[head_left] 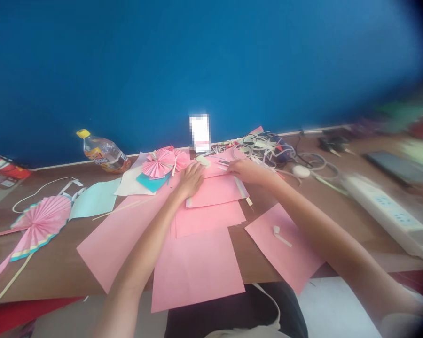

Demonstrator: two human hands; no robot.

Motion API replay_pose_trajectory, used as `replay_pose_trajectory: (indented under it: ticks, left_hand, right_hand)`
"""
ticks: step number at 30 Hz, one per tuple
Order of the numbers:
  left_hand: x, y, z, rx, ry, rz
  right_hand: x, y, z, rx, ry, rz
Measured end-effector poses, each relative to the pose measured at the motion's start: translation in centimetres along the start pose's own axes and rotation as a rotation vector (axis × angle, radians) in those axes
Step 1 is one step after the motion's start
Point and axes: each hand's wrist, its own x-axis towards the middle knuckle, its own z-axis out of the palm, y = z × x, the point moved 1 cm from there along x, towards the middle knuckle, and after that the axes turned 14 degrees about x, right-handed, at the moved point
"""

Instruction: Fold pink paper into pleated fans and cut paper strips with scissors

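Observation:
My left hand (pixel 190 180) lies palm down on a pink paper sheet (pixel 216 190) at the far middle of the wooden table (pixel 59 267), fingers stretched forward toward a small pale block (pixel 202 160). My right hand (pixel 246 170) rests on the far right edge of the same pink sheets, its fingers closed round thin pale strips (pixel 223 164). Several more pink sheets (pixel 197 267) lie spread below my arms. A small white piece (pixel 281 237) sits on the pink sheet at the right.
Folded pink paper fans (pixel 162 163) lie beyond my left hand, another pink fan (pixel 38 225) on a stick at the left. A plastic bottle (pixel 104 152) lies by the blue wall. Tangled cables and paper strips (pixel 271 148) are far right, a white power strip (pixel 387 211) at right.

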Motion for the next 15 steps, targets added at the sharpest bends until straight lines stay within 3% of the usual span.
replay_pose_trajectory:
  ticks: [5,11,15]
  left_hand:
    - [0.1,-0.1,0.2,0.024,-0.013,0.009]
    - [-0.1,-0.1,-0.2,0.035,-0.004,0.083]
    - [-0.2,-0.3,-0.4,-0.005,-0.022,0.094]
  right_hand:
    - [-0.1,-0.6,0.0,-0.039,0.020,0.048]
    - [0.7,-1.2,1.7,-0.117,0.156,0.149]
    - [1.0,-0.9,2.5,-0.052,0.166,0.142]
